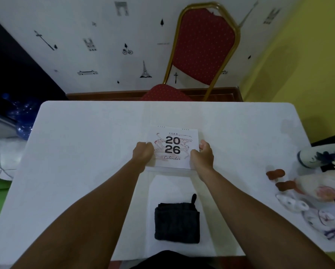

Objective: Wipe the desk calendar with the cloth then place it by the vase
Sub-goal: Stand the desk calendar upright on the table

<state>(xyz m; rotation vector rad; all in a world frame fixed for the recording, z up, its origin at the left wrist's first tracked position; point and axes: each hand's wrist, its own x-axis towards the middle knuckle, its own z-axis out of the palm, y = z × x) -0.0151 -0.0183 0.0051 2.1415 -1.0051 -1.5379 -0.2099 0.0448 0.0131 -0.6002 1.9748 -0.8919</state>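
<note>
A white desk calendar (175,146) printed "2026 Calendar" stands at the middle of the white table (85,136). My left hand (142,153) grips its left edge and my right hand (202,156) grips its right edge. A folded dark grey cloth (176,223) with a hanging loop lies on the table near me, between my forearms, touched by neither hand. A white vase with blue patterns (314,157) holding flowers sits at the table's right edge.
A red chair with a gold frame (203,45) stands behind the far edge. At the right lie a small figurine with red-brown feet (279,179) and blue-patterned white dishes (322,220). Blue plastic bottles (21,115) sit off the left side.
</note>
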